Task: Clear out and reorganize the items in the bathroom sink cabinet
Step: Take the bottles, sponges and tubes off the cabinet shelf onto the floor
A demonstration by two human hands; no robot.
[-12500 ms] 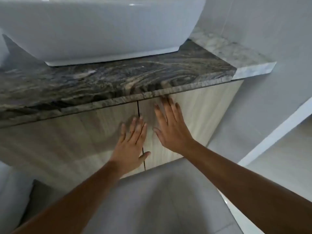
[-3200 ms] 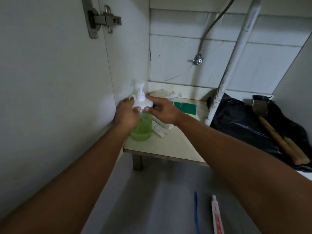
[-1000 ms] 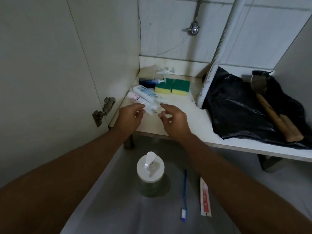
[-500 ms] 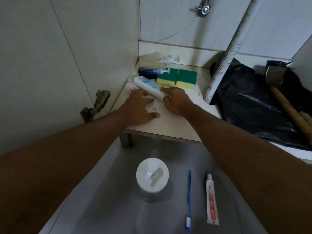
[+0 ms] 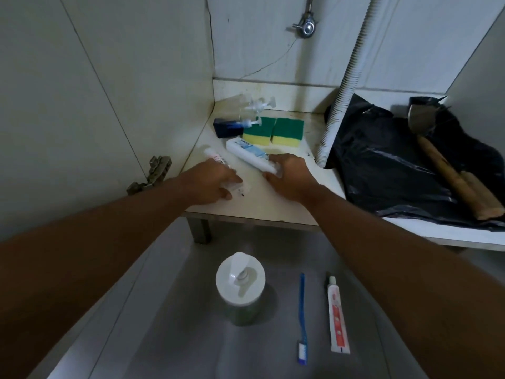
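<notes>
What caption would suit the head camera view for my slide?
Both hands, left hand and right hand, each grasp a tube on the cabinet shelf; soap dispenser already on the floor.

Both forearms are stretched forward (bare, nearly parallel). The left hand is laid palm-down, fingers curled; the right hand is closed around a tube.

A home bathroom's under-sink cabinet: corrugated drain hose, water valve, toothbrush, sponges.
</notes>
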